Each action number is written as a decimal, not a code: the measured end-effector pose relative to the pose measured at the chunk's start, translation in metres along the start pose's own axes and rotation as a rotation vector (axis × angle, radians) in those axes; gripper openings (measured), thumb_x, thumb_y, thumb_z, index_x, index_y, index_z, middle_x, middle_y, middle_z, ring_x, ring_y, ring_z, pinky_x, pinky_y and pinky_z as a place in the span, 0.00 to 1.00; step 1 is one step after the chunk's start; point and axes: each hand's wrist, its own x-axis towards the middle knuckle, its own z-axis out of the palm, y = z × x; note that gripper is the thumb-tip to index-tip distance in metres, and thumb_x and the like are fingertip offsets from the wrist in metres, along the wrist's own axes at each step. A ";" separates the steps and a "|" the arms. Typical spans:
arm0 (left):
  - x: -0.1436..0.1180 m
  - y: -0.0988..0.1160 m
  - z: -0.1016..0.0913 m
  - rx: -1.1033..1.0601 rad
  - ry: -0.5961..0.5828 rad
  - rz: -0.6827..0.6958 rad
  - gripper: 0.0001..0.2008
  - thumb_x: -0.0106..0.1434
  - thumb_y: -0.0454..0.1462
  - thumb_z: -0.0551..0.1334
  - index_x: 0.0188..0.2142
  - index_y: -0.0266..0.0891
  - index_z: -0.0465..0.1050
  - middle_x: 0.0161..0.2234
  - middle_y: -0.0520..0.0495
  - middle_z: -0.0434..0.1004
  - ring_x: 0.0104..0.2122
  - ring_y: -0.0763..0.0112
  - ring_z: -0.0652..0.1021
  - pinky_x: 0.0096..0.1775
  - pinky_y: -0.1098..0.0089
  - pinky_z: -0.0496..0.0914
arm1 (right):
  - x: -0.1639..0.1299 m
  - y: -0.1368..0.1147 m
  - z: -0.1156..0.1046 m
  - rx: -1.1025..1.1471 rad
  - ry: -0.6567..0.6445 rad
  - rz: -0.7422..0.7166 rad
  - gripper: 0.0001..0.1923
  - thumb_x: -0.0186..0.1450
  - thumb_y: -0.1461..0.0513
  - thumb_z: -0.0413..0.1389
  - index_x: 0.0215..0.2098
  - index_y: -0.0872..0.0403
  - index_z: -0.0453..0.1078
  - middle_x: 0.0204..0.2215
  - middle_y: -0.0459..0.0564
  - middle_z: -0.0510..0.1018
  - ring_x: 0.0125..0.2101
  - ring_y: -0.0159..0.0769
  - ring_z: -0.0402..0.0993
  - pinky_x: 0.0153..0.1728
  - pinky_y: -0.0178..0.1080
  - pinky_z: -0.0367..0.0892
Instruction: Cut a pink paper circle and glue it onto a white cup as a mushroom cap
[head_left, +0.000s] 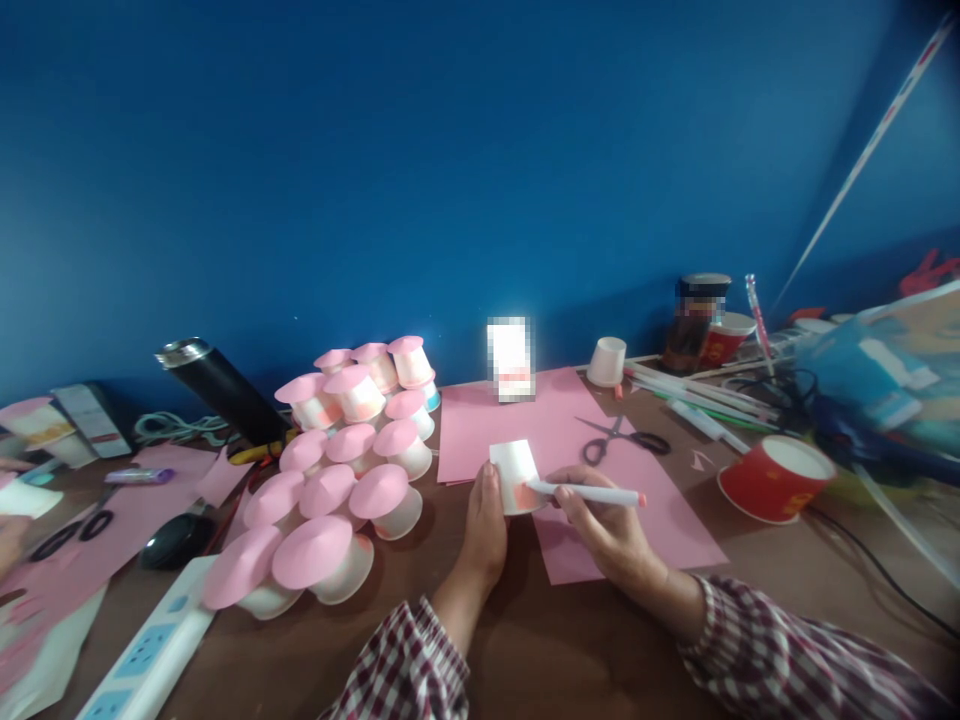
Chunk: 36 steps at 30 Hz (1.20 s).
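Note:
In my left hand is a small white paper cup, tipped over, with an orange-coloured patch near its rim. My right hand grips a white marker pen with an orange end, and its tip touches the cup's orange patch. Beneath the cup and the right hand lie sheets of pink paper. Black-handled scissors rest on the paper beyond the pen. To the left stand several upturned paper cups with pink cone tops.
A white power strip, black mouse and black flask are at left, near another person's hand. At right are a red paper cup, a white cup, several pens and a dark jar.

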 end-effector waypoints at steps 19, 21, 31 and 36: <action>-0.004 0.012 0.000 0.035 -0.031 0.011 0.22 0.67 0.45 0.44 0.50 0.36 0.67 0.56 0.40 0.67 0.56 0.64 0.67 0.55 0.67 0.62 | -0.001 0.002 0.001 0.019 0.004 -0.013 0.10 0.65 0.57 0.52 0.38 0.54 0.70 0.30 0.51 0.77 0.29 0.36 0.73 0.29 0.36 0.71; -0.003 0.012 0.000 0.035 -0.023 0.014 0.21 0.67 0.44 0.45 0.49 0.37 0.68 0.54 0.40 0.69 0.55 0.63 0.68 0.55 0.66 0.62 | -0.001 0.002 0.001 0.019 0.000 -0.017 0.09 0.65 0.57 0.52 0.38 0.54 0.69 0.30 0.51 0.77 0.30 0.36 0.73 0.29 0.37 0.70; -0.005 0.013 0.000 0.037 -0.056 0.101 0.20 0.67 0.46 0.45 0.41 0.37 0.70 0.41 0.42 0.75 0.42 0.64 0.74 0.46 0.66 0.67 | -0.001 0.001 0.001 0.016 -0.002 -0.027 0.09 0.65 0.57 0.53 0.38 0.54 0.70 0.30 0.50 0.77 0.30 0.36 0.74 0.30 0.36 0.70; -0.005 0.011 0.001 0.033 -0.052 0.134 0.20 0.66 0.47 0.45 0.38 0.37 0.69 0.36 0.45 0.74 0.37 0.66 0.73 0.42 0.67 0.67 | -0.002 0.002 0.000 -0.003 -0.006 -0.024 0.09 0.65 0.57 0.52 0.37 0.54 0.69 0.30 0.50 0.77 0.30 0.36 0.74 0.30 0.36 0.71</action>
